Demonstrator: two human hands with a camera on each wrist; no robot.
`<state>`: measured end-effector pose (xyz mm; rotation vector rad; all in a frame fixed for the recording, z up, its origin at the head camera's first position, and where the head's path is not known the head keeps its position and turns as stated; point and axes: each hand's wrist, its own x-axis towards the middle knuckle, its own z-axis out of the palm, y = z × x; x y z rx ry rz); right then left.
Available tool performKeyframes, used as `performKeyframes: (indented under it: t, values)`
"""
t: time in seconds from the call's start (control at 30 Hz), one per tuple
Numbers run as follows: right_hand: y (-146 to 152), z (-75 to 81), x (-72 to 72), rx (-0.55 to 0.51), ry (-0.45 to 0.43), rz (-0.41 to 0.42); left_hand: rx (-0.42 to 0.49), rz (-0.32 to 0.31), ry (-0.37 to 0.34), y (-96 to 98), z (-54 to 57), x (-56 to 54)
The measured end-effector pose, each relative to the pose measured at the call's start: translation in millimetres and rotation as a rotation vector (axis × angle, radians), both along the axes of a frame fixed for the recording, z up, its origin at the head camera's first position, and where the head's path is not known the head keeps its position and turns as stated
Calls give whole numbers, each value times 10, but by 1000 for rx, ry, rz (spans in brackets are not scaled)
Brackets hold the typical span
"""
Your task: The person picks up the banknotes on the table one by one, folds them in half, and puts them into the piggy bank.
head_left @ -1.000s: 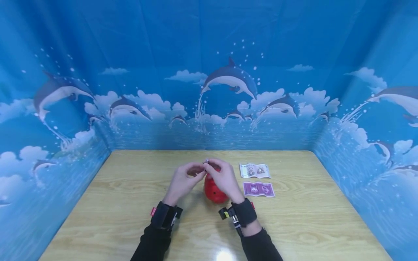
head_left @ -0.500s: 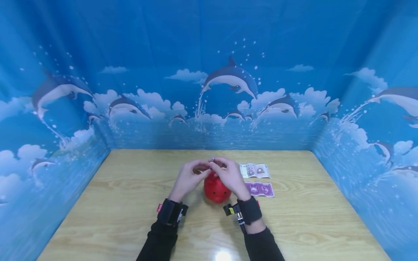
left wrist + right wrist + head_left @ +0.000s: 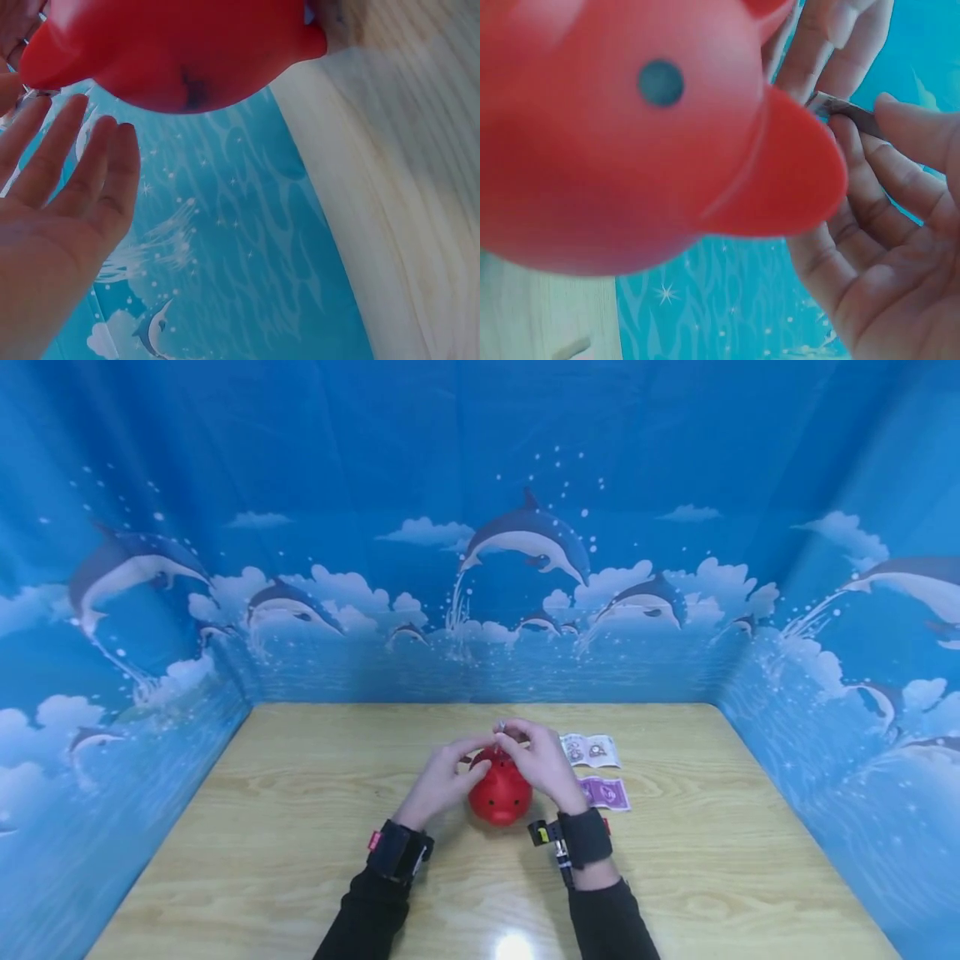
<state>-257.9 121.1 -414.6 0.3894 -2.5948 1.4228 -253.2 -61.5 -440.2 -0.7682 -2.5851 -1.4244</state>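
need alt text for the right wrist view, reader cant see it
The right hand pinches a thin strip just past the ear of a red piggy bank, which looms large at left with one dark eye. The left hand shows at the top, fingers near the strip. Behind are a blue curtain and, lower left, pale wood.

Blue curtains (image 3: 390, 452) (dolphin-printed) border a wood-grain table (image 3: 720, 860).

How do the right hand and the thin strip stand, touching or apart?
Touching. The right wrist view shows it: the right hand pinches the thin strip between thumb and fingers, without a visible gap.
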Motion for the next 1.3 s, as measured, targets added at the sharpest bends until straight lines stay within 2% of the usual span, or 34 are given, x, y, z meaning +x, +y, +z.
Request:
performKeyframes:
  t: [0.13,0.33,0.6,0.93,1.17,1.3]
  values:
    - [31,-9,-22,70,-7,10,-51,-3,-40,31,-24,5]
    - [57,-19,-34,123,-16,18,-80,-23,-114,58,-44,18]
    - [72,-30,-41,141,-39,9,-87,-45,-121,68,-75,8]
    - [82,-43,-49,150,-23,37,-103,-54,-109,99,-110,1]
    - [79,-53,-36,155,-62,41,-188,-49,-115,141,-209,11]
    - [77,-65,-37,173,-59,40,-204,-31,-149,163,-238,21]
